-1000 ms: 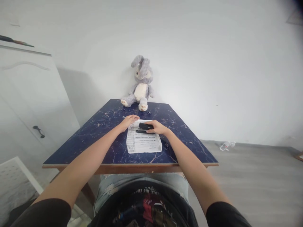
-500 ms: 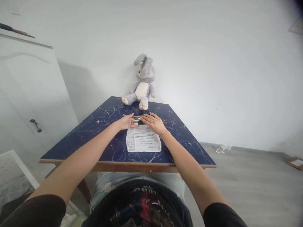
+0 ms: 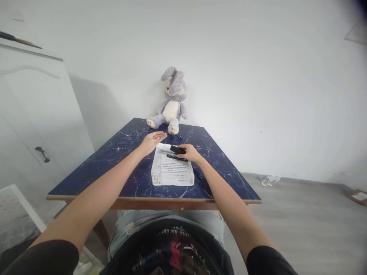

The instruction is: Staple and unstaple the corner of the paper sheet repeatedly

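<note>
A black stapler [image 3: 181,159] lies at a slant over the upper part of a printed sheet of paper [image 3: 172,177]. Its top arm looks raised from the base, and a silvery strip shows at its left end. My right hand [image 3: 190,153] grips the stapler at its right end, fingers over the top. Up and to the left, my left hand [image 3: 153,142] hovers apart from the stapler, fingers stretched out towards the right with the thumb below. A small greyish patch shows by its fingers; I cannot make it out.
The blue marbled table [image 3: 106,168] carries a grey plush rabbit [image 3: 171,109] at its back edge, against the wall. A small dark thing [image 3: 180,137] lies near its foot. A white cabinet [image 3: 37,114] stands left; a clear plastic item [image 3: 270,180] is on the floor right.
My left hand has come off the stapler and moved up and slightly left. With my right hand, the stapler has come nearer and down onto the paper, which is now more exposed.
</note>
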Available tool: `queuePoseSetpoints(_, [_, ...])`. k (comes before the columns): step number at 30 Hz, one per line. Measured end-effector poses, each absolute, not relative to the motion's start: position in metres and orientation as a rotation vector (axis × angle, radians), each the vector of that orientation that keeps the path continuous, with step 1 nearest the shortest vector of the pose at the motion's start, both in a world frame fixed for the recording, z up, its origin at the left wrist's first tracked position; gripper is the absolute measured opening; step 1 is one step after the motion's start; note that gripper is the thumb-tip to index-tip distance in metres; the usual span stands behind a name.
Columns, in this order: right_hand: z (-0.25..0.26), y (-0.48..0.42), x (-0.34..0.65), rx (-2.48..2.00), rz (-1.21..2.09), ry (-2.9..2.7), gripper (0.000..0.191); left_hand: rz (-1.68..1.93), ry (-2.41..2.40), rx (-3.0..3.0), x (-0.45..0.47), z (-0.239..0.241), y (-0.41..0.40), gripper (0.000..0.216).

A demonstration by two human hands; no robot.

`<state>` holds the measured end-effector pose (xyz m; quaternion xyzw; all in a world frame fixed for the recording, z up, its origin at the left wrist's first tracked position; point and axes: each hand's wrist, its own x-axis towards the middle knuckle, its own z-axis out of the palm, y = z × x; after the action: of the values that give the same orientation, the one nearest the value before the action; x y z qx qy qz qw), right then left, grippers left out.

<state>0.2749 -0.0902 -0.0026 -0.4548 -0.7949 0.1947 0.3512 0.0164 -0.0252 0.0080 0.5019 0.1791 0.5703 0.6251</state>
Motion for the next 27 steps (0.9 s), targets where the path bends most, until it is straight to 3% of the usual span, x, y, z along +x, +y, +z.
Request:
queuePoseSetpoints(5, [0.014, -0.104, 0.262, -0.922, 0.17, -1.834, 0.049, 1.124, 0.338, 1.353, 0.028, 0.017, -0.05, 0.037])
queuePoseSetpoints(12, [0.013, -0.106, 0.25, -0.784, -0.143, -2.034, 0.022, 1.016, 0.457, 1.609, 0.036, 0.009, -0.057, 0.055])
queuePoseSetpoints(18, [0.01, -0.098, 0.257, -0.839, -0.126, -1.893, 0.02, 1.074, 0.468, 1.61, 0.034, 0.017, -0.056, 0.066])
queuePoseSetpoints(23, [-0.004, -0.073, 0.314, -1.248, -0.075, -1.556, 0.019, 1.603, 1.03, 1.537, -0.005, 0.007, -0.016, 0.023])
queuePoseSetpoints(25, [-0.014, -0.064, 0.34, -1.482, -0.047, -1.505, 0.023, 1.557, 1.27, 1.713, -0.022, -0.003, 0.002, 0.009])
queuePoseSetpoints(27, [-0.023, -0.059, 0.36, -1.661, -0.062, -1.455, 0.029, 1.504, 1.357, 1.817, -0.032, -0.013, 0.015, 0.01])
